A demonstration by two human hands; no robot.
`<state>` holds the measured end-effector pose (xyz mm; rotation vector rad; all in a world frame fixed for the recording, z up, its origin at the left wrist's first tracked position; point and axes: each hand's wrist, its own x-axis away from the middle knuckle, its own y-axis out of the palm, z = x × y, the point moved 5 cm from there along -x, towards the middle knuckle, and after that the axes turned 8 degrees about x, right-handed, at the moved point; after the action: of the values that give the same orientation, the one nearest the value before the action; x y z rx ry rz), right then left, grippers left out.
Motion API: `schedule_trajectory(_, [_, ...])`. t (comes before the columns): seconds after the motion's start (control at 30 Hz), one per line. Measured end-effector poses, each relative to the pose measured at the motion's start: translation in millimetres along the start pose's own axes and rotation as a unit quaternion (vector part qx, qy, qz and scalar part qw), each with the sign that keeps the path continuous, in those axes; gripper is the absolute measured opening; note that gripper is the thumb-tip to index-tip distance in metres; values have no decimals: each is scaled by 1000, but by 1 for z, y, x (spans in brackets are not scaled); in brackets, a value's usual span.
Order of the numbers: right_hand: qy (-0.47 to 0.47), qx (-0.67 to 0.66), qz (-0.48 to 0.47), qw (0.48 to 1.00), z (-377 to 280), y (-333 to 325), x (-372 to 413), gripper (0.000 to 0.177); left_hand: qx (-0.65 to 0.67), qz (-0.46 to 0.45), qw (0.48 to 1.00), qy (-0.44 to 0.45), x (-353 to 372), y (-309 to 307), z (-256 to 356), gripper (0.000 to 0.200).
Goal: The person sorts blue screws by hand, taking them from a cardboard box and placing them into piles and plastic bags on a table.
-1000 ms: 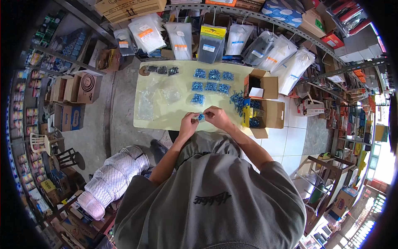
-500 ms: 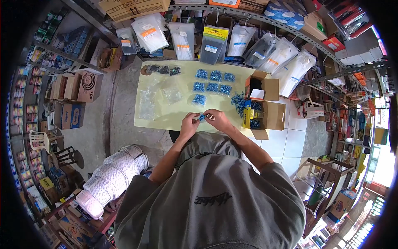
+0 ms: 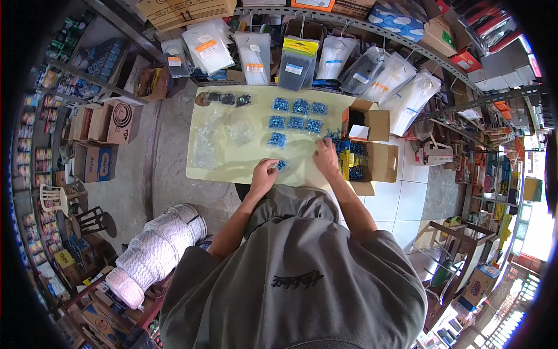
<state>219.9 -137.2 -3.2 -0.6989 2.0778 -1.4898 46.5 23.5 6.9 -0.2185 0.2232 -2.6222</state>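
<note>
My left hand (image 3: 264,175) is closed on the edge of a small clear plastic bag with blue pieces (image 3: 281,165) in it, at the table's near edge. To the right, my right hand (image 3: 326,158) is at the near side of a loose pile of blue pieces (image 3: 332,138), possibly screws or plugs. Its fingers are curled downward, and whatever is between them is hidden. Beyond my hands, several filled bags of blue pieces (image 3: 296,123) lie in rows on the pale yellow table (image 3: 256,157).
Open cardboard boxes (image 3: 383,163) stand at the table's right end, the nearer one holding more blue pieces. Empty clear bags (image 3: 204,148) lie on the left, with dark packets (image 3: 228,99) behind them. Packs of cable ties (image 3: 298,64) hang from the shelf at the back.
My right hand has left the small bag and moved right to the loose pile. My left hand stays at the bag, which remains near the table's front edge.
</note>
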Motion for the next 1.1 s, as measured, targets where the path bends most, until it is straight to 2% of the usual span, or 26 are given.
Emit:
schedule_trajectory(0.07, [58,5,-33,998,21,5,-5,37,13,0,1000,-9,0,1,1,24])
schedule_trajectory(0.17, [88,-21,-76,993,44,33,-8,35,6,-3,1000,-7,-1,1,1,23])
schedule_trajectory(0.37, [47,-34,-79,995,38,27,-14,27,1,0,1000,6,0,0,0,22])
schedule_trajectory(0.57, [46,-65,-61,995,41,35,-13,22,10,6,1000,6,0,1,-2,23])
schedule_trajectory(0.8, [11,-72,-63,995,43,36,-15,24,10,2,1000,1,-1,0,-2,23])
schedule_trajectory(0.87, [17,-53,-110,992,43,33,-15,32,17,4,1000,3,0,1,-2,23])
schedule_trajectory(1.0, [17,-42,-102,994,46,36,-13,33,14,7,1000,1,0,0,-4,23])
schedule_trajectory(1.1, [5,-41,-88,995,49,36,-12,32,17,-7,999,-34,0,1,-7,24])
